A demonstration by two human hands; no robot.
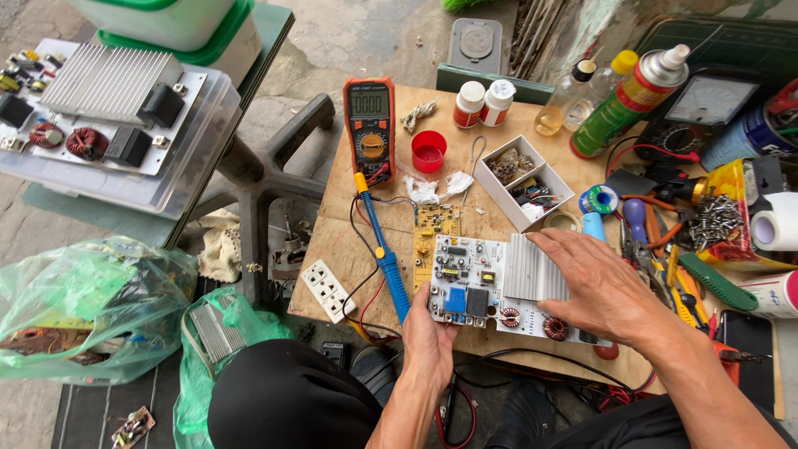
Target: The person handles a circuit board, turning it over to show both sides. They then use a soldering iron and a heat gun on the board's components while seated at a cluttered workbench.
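While a second board with its own heatsink sits untouched on a clear lid at the upper left of the frame, I work at the lower centre. The multimeter lies idle above, its probes unused, and the blue soldering iron rests on the table just left of my work. My left hand is clamped on the lower left edge of the white circuit board, fingers closed around it. My right hand lies flat and spread over the board's ribbed heatsink, gripping nothing. I judge it only positioned so far; no probing or soldering shows.
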